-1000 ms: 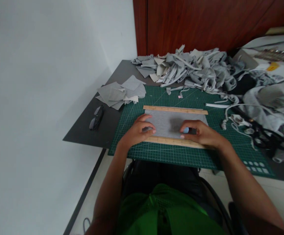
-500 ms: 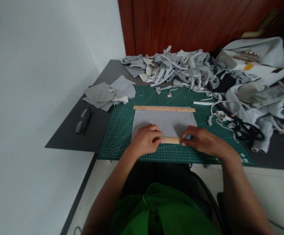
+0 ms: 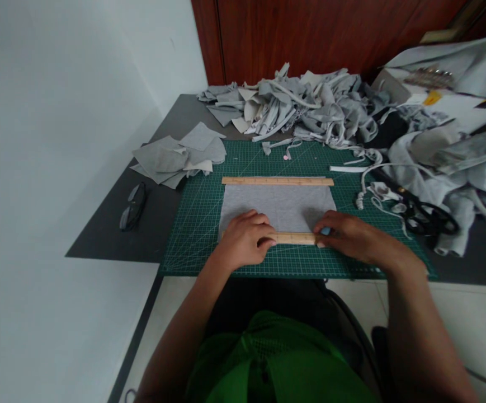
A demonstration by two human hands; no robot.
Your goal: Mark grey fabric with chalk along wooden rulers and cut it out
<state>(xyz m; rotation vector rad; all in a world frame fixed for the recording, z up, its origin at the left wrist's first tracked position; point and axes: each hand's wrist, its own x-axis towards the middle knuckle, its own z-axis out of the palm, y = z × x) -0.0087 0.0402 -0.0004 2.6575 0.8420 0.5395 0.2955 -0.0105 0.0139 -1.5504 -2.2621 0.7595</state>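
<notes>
Head view: the left hand [image 3: 245, 242] lies flat, fingers pressed down on the near wooden ruler [image 3: 295, 238] and the near edge of the grey fabric rectangle [image 3: 277, 202], which is spread on the green cutting mat [image 3: 201, 224]. The right hand [image 3: 354, 238] rests on the ruler's right end, its grip curled around something small and pale blue that I cannot make out.

To do this well, I judge both hands should bear evenly on the ruler, keeping it parallel to the mat's grid and flush with the cloth's edge, without puckering the knit.

Counted: two wooden rulers, the far wooden ruler [image 3: 277, 181] lying along the fabric's far edge; one fabric rectangle; one mat; one pair of black scissors [image 3: 429, 215]; one pair of glasses [image 3: 131, 206] on the worktop [image 3: 112, 235]; one stack of cut grey pieces [image 3: 179, 157]; one heap of scraps [image 3: 305, 106].
</notes>
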